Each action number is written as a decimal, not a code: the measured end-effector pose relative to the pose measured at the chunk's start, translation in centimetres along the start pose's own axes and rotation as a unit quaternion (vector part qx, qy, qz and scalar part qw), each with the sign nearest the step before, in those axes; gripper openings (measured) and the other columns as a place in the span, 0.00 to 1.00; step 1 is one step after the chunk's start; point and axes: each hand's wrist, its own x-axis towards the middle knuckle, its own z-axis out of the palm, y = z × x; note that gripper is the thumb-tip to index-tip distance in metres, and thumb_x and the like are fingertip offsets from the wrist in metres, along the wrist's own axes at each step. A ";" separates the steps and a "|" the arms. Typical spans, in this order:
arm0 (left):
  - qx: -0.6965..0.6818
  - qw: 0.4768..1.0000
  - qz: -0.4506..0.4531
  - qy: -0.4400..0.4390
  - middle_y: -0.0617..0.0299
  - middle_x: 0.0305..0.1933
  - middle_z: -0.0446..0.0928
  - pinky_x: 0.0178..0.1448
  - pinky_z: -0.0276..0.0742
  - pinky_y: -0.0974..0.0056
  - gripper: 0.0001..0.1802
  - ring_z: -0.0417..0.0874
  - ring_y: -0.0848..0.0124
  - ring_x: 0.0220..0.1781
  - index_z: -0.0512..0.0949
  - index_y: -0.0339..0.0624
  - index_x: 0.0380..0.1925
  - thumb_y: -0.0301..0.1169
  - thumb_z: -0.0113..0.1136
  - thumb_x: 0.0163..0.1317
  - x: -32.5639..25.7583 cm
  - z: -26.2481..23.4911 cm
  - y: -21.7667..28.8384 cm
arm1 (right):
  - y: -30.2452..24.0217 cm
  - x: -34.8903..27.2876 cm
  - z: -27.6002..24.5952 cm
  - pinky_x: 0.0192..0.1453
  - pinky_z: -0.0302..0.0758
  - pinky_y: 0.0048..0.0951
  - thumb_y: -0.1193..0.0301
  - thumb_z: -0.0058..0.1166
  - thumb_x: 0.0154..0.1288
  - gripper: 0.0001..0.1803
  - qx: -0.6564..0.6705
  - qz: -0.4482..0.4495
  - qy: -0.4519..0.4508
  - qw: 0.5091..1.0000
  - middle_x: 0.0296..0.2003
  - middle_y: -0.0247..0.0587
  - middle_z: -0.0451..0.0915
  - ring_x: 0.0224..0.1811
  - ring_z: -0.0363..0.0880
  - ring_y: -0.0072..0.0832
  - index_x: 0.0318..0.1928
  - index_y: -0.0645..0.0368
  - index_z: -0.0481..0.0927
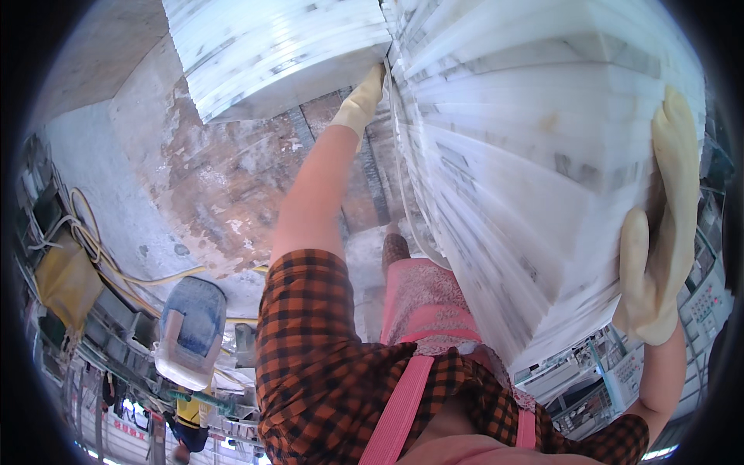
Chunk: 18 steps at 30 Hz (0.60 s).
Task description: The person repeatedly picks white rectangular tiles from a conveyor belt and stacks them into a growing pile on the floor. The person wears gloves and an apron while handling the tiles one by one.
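Observation:
A tall stack of white marble slabs (527,170) with grey veins fills the right side, its many edges fanned by the lens. My right hand (659,232), in a cream rubber glove, lies along the stack's right side with fingers stretched out and thumb apart. My left arm reaches forward and down, and my left hand (363,105), also gloved, is at the gap beside a second stack of marble slabs (279,54). The left fingertips are hidden at that stack's corner, so their grip does not show. A thin white hose (399,147) hangs along the near stack.
The floor (209,170) is wet-looking and stained. At the left stand a blue and white plastic container (192,333), a yellow hose (116,267) and a yellow sheet (68,283). Machinery with a control panel (705,298) is at the right. A person in yellow (191,415) is in the background.

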 end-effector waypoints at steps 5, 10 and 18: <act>-0.010 1.000 0.009 0.020 0.54 0.67 0.70 0.72 0.63 0.60 0.28 0.69 0.61 0.69 0.67 0.42 0.66 0.45 0.42 0.72 0.6 0.7 -0.7 | 0.3 0.2 0.6 0.79 0.41 0.43 0.78 0.33 0.64 0.33 0.022 -0.005 0.016 1.000 0.73 0.61 0.52 0.78 0.46 0.48 0.71 0.75 0.54; -0.004 1.000 0.014 0.026 0.53 0.67 0.70 0.72 0.63 0.60 0.27 0.69 0.60 0.69 0.67 0.42 0.65 0.45 0.43 0.72 0.9 0.7 -1.1 | 0.3 0.1 0.9 0.79 0.42 0.42 0.78 0.31 0.64 0.33 0.014 -0.004 0.029 0.999 0.73 0.61 0.52 0.78 0.47 0.48 0.71 0.76 0.54; -0.008 0.999 0.023 0.047 0.53 0.67 0.70 0.73 0.62 0.60 0.27 0.69 0.60 0.69 0.68 0.41 0.64 0.45 0.44 0.71 0.9 1.8 -1.7 | 0.4 -0.3 1.6 0.79 0.44 0.41 0.74 0.32 0.71 0.31 0.046 0.010 0.048 0.998 0.74 0.59 0.52 0.78 0.49 0.47 0.72 0.73 0.53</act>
